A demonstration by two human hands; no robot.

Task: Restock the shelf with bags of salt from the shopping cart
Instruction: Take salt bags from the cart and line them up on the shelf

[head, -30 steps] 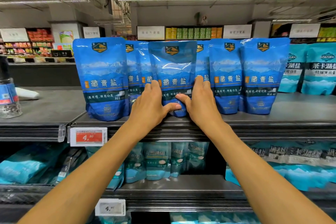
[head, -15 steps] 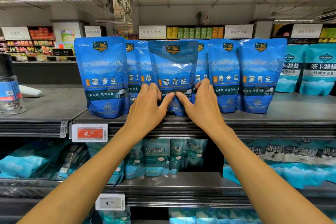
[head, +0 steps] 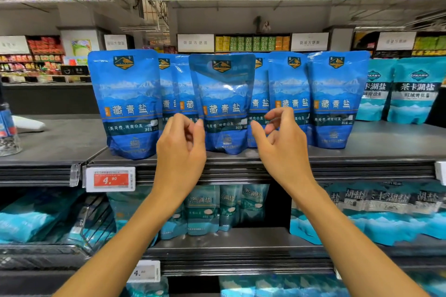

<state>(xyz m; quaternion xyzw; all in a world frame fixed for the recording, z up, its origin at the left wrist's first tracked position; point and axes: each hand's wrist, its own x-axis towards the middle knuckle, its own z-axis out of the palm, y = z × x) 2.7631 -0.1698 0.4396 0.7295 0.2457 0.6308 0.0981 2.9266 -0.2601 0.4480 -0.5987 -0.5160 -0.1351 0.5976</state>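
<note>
- Supermarket aisle under a bare ceiling of pipes and cable trays, with far shelves of red, yellow and green packs in the background.
- Dark grey top shelf (head: 386, 142) carries a row of blue salt bags, all standing upright and overlapping one another.
- The middle blue salt bag (head: 223, 101) stands at the shelf's front edge, slightly ahead of its neighbours, its top a little crumpled.
- The left hand (head: 181, 152) is raised just left of that bag, fingers loosely curled and holding nothing (the fingertips sit at the bag's edge; whether they touch it I cannot tell).
- The right hand (head: 281, 147) mirrors it just right of the bag, fingers relaxed and half bent, gripping nothing.
- Teal salt bags (head: 410, 91) stand at the right end of the same shelf.
- A red price tag (head: 110, 179) reading 4.90 clips to the shelf's front rail, below the leftmost blue bag.
- The lower shelf (head: 229, 239) holds more teal bags, some upright, others lying flat.
- A glass grinder bottle (head: 7, 132) stands at the far left, partly cut off.
</note>
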